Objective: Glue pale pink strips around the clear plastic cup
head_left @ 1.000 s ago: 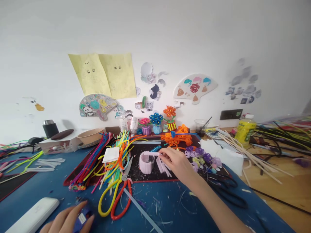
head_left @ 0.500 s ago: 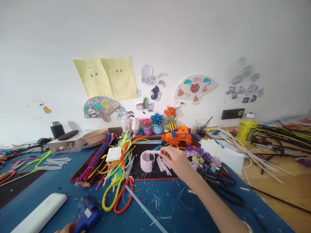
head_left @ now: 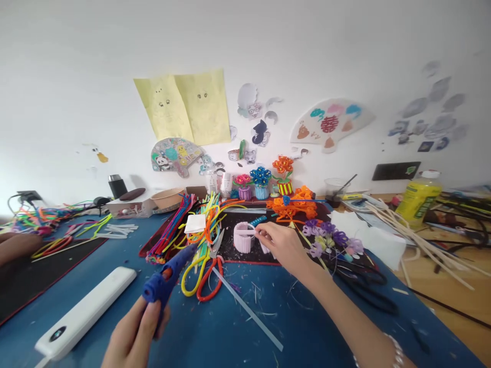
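Observation:
My left hand (head_left: pixel 135 329) is closed around the handle of a blue hot glue gun (head_left: pixel 164 281), raised above the table with its nozzle pointing up and to the right. My right hand (head_left: pixel 282 245) pinches the end of a short pale-lilac pipe cleaner (head_left: pixel 245 232), which lies across the front of a small round cup (head_left: pixel 244 244). Upright pale-lilac pipe cleaner pieces cover the cup's side. More loose lilac pieces (head_left: pixel 264 248) lie beside it, partly hidden by my right hand. A clear glue stick (head_left: pixel 249 312) rests on the blue table.
Scissors (head_left: pixel 207 276) with yellow and red handles lie between my hands. Bundled pipe cleaners (head_left: pixel 174 230) are behind them. A long white device (head_left: pixel 88 312) is at left, purple flowers (head_left: pixel 330 237) at right. Another person's hand (head_left: pixel 19 245) is at the far left.
My left hand has lifted the glue gun from the lower left towards the cup. The lilac piece in my right hand has come lower against the cup. Another person's hand has appeared.

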Demonstrator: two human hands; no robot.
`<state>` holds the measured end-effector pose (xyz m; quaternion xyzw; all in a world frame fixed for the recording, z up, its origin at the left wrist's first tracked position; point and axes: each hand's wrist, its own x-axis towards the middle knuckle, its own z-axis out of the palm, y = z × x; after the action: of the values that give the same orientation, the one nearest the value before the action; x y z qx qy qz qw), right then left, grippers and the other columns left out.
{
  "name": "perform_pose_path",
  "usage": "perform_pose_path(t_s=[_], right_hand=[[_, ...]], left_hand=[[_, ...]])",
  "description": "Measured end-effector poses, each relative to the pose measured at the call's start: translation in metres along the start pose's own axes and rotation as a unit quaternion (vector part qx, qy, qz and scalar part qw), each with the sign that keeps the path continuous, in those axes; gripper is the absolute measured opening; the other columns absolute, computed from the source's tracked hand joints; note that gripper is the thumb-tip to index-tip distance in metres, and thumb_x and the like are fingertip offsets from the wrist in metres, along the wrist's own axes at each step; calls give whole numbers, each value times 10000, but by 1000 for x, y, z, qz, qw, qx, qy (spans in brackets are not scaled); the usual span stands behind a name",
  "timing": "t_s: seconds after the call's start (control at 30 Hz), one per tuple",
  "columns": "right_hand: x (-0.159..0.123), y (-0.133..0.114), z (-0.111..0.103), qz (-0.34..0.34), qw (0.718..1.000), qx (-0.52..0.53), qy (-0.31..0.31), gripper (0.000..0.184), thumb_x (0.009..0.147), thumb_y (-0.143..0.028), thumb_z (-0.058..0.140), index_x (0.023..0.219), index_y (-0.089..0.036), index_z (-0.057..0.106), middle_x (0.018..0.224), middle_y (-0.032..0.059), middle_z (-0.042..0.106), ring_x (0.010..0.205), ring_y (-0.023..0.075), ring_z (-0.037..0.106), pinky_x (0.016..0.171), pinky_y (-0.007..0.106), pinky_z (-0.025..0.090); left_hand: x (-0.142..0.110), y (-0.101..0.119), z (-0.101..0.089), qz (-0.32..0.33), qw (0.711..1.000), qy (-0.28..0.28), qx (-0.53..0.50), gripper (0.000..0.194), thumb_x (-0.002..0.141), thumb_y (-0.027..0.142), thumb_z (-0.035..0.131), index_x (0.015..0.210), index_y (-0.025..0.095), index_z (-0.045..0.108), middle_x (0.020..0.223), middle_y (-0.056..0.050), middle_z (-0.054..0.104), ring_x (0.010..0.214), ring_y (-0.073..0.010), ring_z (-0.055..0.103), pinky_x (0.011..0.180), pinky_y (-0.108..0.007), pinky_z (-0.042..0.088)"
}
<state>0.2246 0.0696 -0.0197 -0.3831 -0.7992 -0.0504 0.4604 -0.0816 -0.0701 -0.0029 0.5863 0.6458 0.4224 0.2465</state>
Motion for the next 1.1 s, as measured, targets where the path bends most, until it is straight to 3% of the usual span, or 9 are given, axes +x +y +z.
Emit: perform_pose_path(t_s=[0.13,0.23,0.4,0.63,0.77,1.1], right_hand=[[-1,-7,3,-5,1000,15,-6,252,997,-335,463,901,-190,646,742,30,693,634,160,654,609,255,469],[-1,-14,5,-9,1000,26,-9,243,993,-335,476,896,-196,650,735,27,702,625,154,647,607,247,463],[-1,-23,7,-16,999,40,-13,234,989,-314,494,871,-197,660,704,12,706,614,140,652,629,235,450],[-3,-29,8,-20,998,59,-8,275,991,-355,493,851,-196,668,680,-2,695,574,120,627,592,222,426],[-3,-32,7,-26,997,68,3,315,995,-383,477,843,-186,670,690,4,692,553,114,610,583,221,419],[-2,-33,5,-45,996,68,26,350,1003,-395,459,840,-177,679,683,11,695,572,115,617,588,223,421]], left_hand=[[7,30,21,-15,990,-20,-136,571,777,748,488,612,207,563,510,22,499,543,-152,451,587,-256,410],[8,36,36,-40,978,-48,-200,530,780,714,527,653,201,571,511,33,485,520,-134,390,531,-249,362],[6,30,48,-1,986,-43,-158,560,791,727,494,630,196,566,506,27,486,521,-138,389,542,-260,346],[-2,29,49,52,993,-29,-101,570,822,712,458,578,204,539,527,12,507,525,-144,425,550,-267,335],[-9,33,50,56,995,27,-81,556,838,675,469,545,205,526,538,7,497,537,-150,419,577,-276,334],[-13,35,55,59,996,55,-34,565,816,686,488,523,204,524,579,-14,555,549,-153,429,561,-266,364]])
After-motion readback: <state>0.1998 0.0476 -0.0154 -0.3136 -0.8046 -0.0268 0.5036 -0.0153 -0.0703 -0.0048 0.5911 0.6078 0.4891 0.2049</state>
